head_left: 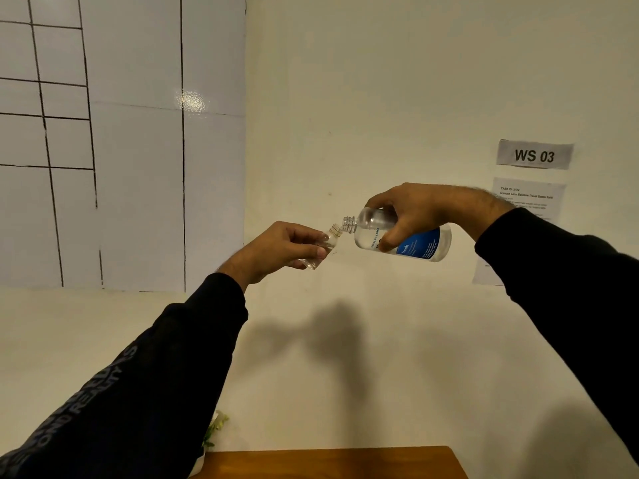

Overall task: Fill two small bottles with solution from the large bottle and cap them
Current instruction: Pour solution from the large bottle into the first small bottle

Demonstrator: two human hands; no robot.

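Large bottle (411,238): one, uncapped, tipped sideways at 3 o'clock, mouth meeting the small bottle (325,245), one, at centre.
Right hand (428,210): fingers wrapped round the large bottle.
Left hand (276,250): fingers pinching the small bottle.
Head view, room: cream wall, WS 03 sign (534,155) at 2 o'clock.
Surface: wooden table (345,463) at 6 o'clock.

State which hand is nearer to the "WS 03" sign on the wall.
Right. The right hand, gripping the large bottle, is just below-left of the sign; the left hand, holding the small bottle, lies farther left.
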